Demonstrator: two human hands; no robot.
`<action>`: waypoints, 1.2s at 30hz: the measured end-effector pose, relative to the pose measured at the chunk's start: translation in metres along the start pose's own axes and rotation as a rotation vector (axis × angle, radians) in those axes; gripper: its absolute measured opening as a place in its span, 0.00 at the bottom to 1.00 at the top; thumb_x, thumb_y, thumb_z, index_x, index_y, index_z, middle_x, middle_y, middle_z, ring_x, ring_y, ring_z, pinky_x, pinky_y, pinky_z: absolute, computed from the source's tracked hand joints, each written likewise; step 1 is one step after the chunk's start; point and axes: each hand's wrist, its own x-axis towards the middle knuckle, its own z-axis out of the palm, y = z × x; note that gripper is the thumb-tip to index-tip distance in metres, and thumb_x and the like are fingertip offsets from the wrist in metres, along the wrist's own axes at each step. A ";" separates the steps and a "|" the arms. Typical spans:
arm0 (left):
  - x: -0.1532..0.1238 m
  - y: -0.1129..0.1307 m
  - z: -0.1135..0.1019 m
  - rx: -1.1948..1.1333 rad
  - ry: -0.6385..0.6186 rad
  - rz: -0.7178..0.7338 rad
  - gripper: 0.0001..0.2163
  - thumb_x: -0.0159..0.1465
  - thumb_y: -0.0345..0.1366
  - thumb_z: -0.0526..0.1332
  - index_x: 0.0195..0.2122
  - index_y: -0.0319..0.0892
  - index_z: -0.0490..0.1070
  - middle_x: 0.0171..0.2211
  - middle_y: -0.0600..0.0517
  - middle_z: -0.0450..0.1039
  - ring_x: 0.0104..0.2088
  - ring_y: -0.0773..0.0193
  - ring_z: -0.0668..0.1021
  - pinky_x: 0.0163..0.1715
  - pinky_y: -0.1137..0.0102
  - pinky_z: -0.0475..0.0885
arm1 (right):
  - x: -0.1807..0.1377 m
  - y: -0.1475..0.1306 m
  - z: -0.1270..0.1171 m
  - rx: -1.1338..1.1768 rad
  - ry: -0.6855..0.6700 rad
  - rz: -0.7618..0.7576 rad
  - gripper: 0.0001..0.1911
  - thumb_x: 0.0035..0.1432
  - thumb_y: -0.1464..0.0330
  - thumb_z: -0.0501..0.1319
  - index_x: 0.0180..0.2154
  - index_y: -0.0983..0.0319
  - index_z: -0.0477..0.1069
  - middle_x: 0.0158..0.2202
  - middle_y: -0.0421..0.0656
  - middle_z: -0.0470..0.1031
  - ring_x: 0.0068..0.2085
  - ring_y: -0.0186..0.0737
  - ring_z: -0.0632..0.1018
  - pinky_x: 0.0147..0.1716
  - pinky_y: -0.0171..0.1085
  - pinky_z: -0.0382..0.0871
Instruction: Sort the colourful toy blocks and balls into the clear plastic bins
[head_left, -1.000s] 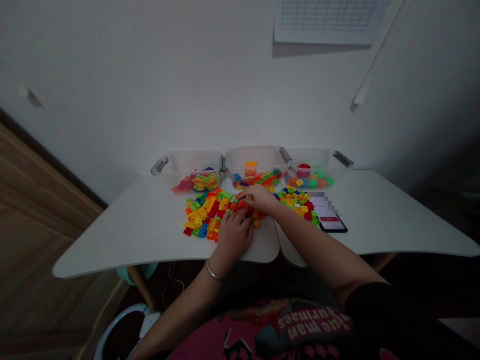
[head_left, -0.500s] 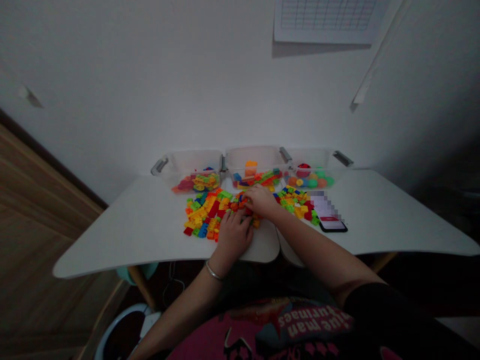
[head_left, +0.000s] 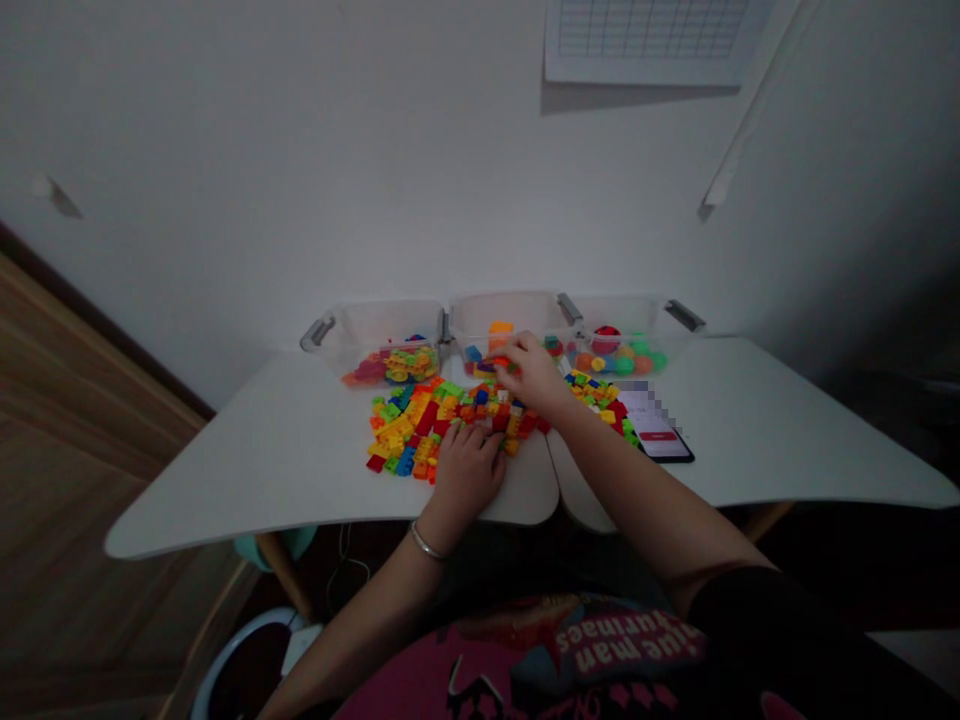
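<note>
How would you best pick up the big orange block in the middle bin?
I'd pinch the upper sides of the big orange block from above: it sticks up over the other pieces, and the middle bin is walled but open on top.

A home-like room is indicated by a white table (head_left: 247, 450) set against a plain wall (head_left: 337, 150), 3 bins (head_left: 394, 318) of toys (head_left: 409, 364), a wood-grained panel (head_left: 60, 450) and a gridded sheet (head_left: 645, 65) posted above.

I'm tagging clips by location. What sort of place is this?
Likely a play or work corner indoors, perhaps at home: a white tabletop against a wall, three clear bins on it, and a spread of colourful building blocks.
</note>
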 end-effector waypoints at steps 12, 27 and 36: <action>-0.001 0.000 0.000 -0.012 0.014 0.004 0.11 0.63 0.33 0.60 0.45 0.43 0.78 0.42 0.47 0.79 0.46 0.52 0.77 0.56 0.51 0.66 | 0.033 0.045 -0.024 -0.226 -0.004 0.296 0.16 0.63 0.71 0.53 0.46 0.62 0.78 0.45 0.49 0.80 0.46 0.46 0.77 0.51 0.46 0.67; -0.002 0.001 0.002 -0.013 0.015 -0.005 0.11 0.64 0.34 0.59 0.45 0.44 0.78 0.40 0.47 0.80 0.47 0.52 0.77 0.57 0.51 0.65 | 0.025 0.041 -0.026 -0.341 -0.155 0.225 0.18 0.66 0.66 0.53 0.47 0.63 0.79 0.46 0.50 0.81 0.49 0.52 0.78 0.53 0.48 0.65; 0.000 0.001 -0.001 -0.017 -0.016 -0.006 0.12 0.63 0.33 0.59 0.47 0.43 0.78 0.40 0.45 0.80 0.47 0.51 0.77 0.56 0.50 0.66 | 0.026 0.044 -0.037 -0.108 -0.051 0.204 0.17 0.63 0.71 0.53 0.47 0.62 0.78 0.48 0.47 0.81 0.50 0.46 0.77 0.54 0.46 0.67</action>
